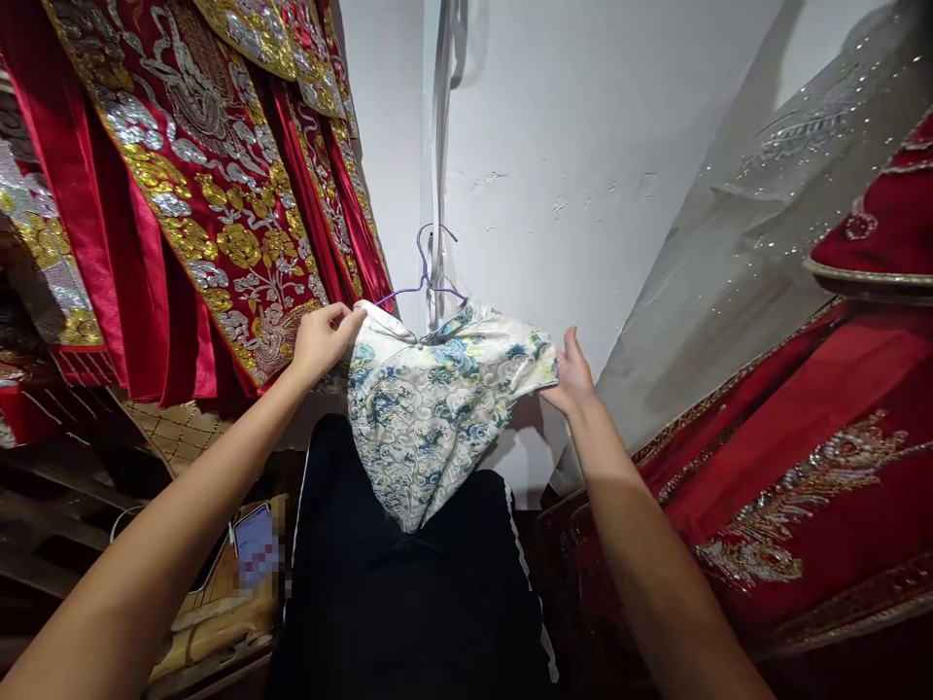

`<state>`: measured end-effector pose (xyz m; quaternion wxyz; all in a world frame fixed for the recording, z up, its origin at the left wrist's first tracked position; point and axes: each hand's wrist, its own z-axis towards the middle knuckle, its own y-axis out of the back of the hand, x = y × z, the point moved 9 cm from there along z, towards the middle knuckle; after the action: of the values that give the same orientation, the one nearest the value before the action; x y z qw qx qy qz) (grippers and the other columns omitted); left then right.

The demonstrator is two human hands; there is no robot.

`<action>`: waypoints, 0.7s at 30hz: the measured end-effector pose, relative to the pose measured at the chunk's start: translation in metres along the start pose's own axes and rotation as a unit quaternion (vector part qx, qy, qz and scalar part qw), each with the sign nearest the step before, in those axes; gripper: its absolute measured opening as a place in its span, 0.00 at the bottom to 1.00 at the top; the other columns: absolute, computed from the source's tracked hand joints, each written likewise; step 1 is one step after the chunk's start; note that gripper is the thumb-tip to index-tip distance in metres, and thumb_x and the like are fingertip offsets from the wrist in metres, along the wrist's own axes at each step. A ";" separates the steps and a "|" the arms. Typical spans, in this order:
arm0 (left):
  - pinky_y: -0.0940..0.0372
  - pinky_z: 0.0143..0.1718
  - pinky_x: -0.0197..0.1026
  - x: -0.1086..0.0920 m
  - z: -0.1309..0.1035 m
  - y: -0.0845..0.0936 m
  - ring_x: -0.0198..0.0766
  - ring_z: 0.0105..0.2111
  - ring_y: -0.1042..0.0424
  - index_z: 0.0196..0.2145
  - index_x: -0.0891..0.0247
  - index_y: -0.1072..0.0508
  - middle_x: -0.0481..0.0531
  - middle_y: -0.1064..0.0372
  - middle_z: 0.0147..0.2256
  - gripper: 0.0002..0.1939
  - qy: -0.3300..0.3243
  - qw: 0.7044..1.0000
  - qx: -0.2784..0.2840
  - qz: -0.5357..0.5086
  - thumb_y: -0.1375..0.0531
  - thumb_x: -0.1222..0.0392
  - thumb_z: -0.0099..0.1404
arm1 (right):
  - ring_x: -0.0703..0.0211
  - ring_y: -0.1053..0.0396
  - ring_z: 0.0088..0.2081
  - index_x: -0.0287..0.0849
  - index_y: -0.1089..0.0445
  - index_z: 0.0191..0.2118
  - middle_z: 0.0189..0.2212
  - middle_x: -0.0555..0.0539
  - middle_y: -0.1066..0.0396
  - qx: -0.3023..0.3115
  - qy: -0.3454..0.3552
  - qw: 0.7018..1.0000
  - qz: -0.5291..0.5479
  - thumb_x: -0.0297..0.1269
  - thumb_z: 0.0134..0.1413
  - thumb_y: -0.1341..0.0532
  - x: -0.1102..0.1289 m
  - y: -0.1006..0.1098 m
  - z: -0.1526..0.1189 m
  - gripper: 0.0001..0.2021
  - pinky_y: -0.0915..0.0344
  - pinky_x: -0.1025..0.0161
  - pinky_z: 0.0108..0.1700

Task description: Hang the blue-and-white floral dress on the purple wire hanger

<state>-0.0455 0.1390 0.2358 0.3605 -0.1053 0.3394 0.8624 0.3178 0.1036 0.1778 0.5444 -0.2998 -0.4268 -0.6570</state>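
Note:
A white short-sleeved blouse (430, 408) with a blue, green and yellow floral pattern hangs in front of me on a thin purple hanger (423, 277). The hanger's hook points up beside a pale vertical strip on the wall. My left hand (328, 340) pinches the blouse at its left shoulder, thumb and fingers closed on the cloth. At the end of the right sleeve, my right hand (570, 377) touches the fabric with its thumb stretched up and apart. Its fingers are partly hidden by the sleeve. The blouse's lower part narrows to a fold above my dark-clothed lap.
Red garments (219, 194) with gold and silver embroidery hang at the left. On the right are a sheer sparkling white fabric (700, 253) and red beaded garments (816, 467). A lit phone (255, 549) lies low at the left on a wooden surface. A white wall (554, 117) stands ahead.

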 end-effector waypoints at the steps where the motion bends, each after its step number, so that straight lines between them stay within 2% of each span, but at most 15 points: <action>1: 0.44 0.30 0.37 -0.002 0.001 -0.002 0.36 0.27 0.36 0.29 0.63 0.28 0.49 0.33 0.25 0.23 0.004 1.000 0.000 0.002 0.47 0.41 0.68 | 0.44 0.24 0.41 0.41 0.26 0.44 0.35 0.40 0.23 -0.009 -0.014 1.000 0.025 0.70 0.55 0.49 -0.004 0.007 0.002 0.35 0.28 0.50 0.40; 3: 0.42 0.33 0.38 -0.009 0.006 -0.004 0.38 0.30 0.34 0.32 0.63 0.27 0.51 0.30 0.28 0.22 0.003 1.000 -0.017 0.009 0.47 0.41 0.69 | 0.44 0.23 0.37 0.41 0.26 0.42 0.31 0.41 0.23 -0.038 -0.025 0.997 0.066 0.70 0.49 0.42 -0.002 0.021 0.010 0.34 0.28 0.52 0.37; 5: 0.39 0.39 0.39 -0.022 0.013 0.001 0.41 0.37 0.32 0.37 0.63 0.26 0.54 0.28 0.35 0.20 -0.016 0.998 -0.062 0.013 0.47 0.44 0.70 | 0.46 0.24 0.35 0.41 0.27 0.41 0.29 0.43 0.24 -0.074 -0.004 0.994 0.083 0.69 0.48 0.40 0.013 0.026 0.022 0.32 0.28 0.53 0.36; 7: 0.38 0.46 0.42 -0.036 0.016 0.011 0.43 0.45 0.33 0.42 0.62 0.28 0.57 0.29 0.43 0.17 -0.035 0.991 -0.127 0.004 0.46 0.46 0.70 | 0.47 0.24 0.35 0.42 0.27 0.42 0.29 0.43 0.25 -0.097 0.027 0.991 0.092 0.70 0.51 0.44 0.036 0.017 0.033 0.33 0.28 0.54 0.36; 9: 0.38 0.48 0.43 -0.046 0.018 0.017 0.43 0.47 0.33 0.44 0.61 0.30 0.58 0.31 0.45 0.15 -0.029 0.987 -0.151 -0.047 0.45 0.47 0.70 | 0.48 0.24 0.37 0.42 0.28 0.45 0.31 0.43 0.26 -0.093 0.047 0.990 0.099 0.70 0.55 0.48 0.059 -0.007 0.036 0.34 0.28 0.54 0.38; 10: 0.36 0.47 0.43 -0.048 0.020 0.015 0.42 0.44 0.32 0.43 0.62 0.30 0.57 0.30 0.44 0.15 -0.010 0.986 -0.134 -0.096 0.45 0.48 0.70 | 0.48 0.25 0.39 0.42 0.28 0.46 0.32 0.42 0.25 -0.078 0.052 0.991 0.100 0.70 0.57 0.50 0.069 -0.024 0.033 0.34 0.28 0.53 0.40; 12: 0.34 0.40 0.43 -0.048 0.024 -0.001 0.39 0.36 0.30 0.40 0.63 0.31 0.56 0.30 0.37 0.15 0.058 0.974 -0.037 -0.214 0.47 0.48 0.70 | 0.48 0.25 0.43 0.42 0.28 0.48 0.35 0.42 0.25 -0.012 0.062 0.993 0.095 0.69 0.58 0.50 0.088 -0.062 0.019 0.34 0.28 0.53 0.44; 14: 0.34 0.35 0.44 -0.050 0.021 -0.020 0.39 0.30 0.31 0.35 0.65 0.31 0.56 0.31 0.31 0.18 0.140 0.935 0.085 -0.316 0.49 0.47 0.70 | 0.49 0.27 0.47 0.42 0.28 0.51 0.39 0.42 0.24 0.108 0.078 0.988 0.073 0.67 0.58 0.47 0.106 -0.103 -0.004 0.33 0.29 0.53 0.49; 16: 0.33 0.34 0.45 -0.051 0.011 -0.028 0.40 0.29 0.31 0.32 0.65 0.31 0.56 0.32 0.28 0.18 0.200 0.892 0.165 -0.371 0.49 0.47 0.69 | 0.50 0.29 0.52 0.42 0.27 0.52 0.44 0.43 0.25 0.258 0.090 0.961 0.036 0.64 0.58 0.44 0.116 -0.135 -0.033 0.31 0.32 0.54 0.54; 18: 0.33 0.33 0.45 -0.050 -0.001 -0.021 0.40 0.28 0.31 0.32 0.65 0.30 0.56 0.32 0.27 0.17 0.230 0.869 0.200 -0.389 0.46 0.48 0.67 | 0.51 0.31 0.55 0.43 0.27 0.53 0.49 0.42 0.25 0.379 0.089 0.921 0.001 0.60 0.62 0.45 0.113 -0.149 -0.055 0.28 0.35 0.54 0.58; 19: 0.34 0.31 0.44 -0.049 -0.008 -0.014 0.39 0.27 0.32 0.32 0.65 0.29 0.55 0.32 0.27 0.15 0.235 0.867 0.215 -0.384 0.44 0.49 0.65 | 0.52 0.31 0.55 0.43 0.26 0.54 0.51 0.42 0.26 0.404 0.085 0.910 -0.014 0.58 0.64 0.46 0.108 -0.147 -0.058 0.26 0.36 0.53 0.59; 20: 0.36 0.28 0.42 -0.048 -0.017 -0.007 0.38 0.25 0.33 0.32 0.64 0.28 0.53 0.33 0.26 0.15 0.233 0.869 0.235 -0.369 0.42 0.49 0.64 | 0.51 0.31 0.56 0.44 0.27 0.55 0.53 0.42 0.27 0.400 0.083 0.912 -0.028 0.56 0.65 0.46 0.100 -0.141 -0.055 0.25 0.36 0.52 0.60; 21: 0.38 0.24 0.41 -0.048 -0.026 0.001 0.36 0.22 0.36 0.32 0.63 0.28 0.52 0.35 0.24 0.14 0.224 0.875 0.259 -0.342 0.40 0.48 0.62 | 0.51 0.32 0.56 0.45 0.29 0.57 0.55 0.42 0.28 0.368 0.084 0.925 -0.047 0.54 0.64 0.45 0.092 -0.131 -0.046 0.24 0.37 0.51 0.60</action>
<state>-0.0136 0.0945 0.2375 0.5612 -0.3082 0.5654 0.5199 0.1731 0.0263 0.2049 0.6190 -0.0015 -0.6046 -0.5014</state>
